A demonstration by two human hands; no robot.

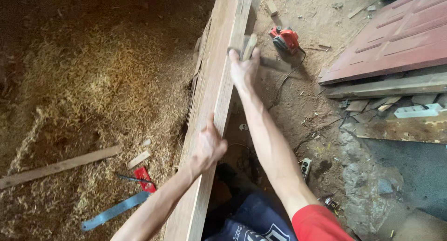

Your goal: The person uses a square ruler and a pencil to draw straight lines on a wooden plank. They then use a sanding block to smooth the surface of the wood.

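Wooden, long pale plank (212,106) runs away from me; my left hand (208,150) grips its near edge, my right hand (243,69), farther out, clasps a small wooden block (249,46).

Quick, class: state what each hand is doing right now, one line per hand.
Left hand: closed, gripping the plank edge.
Right hand: closed around a small wooden block, pressed against the plank.
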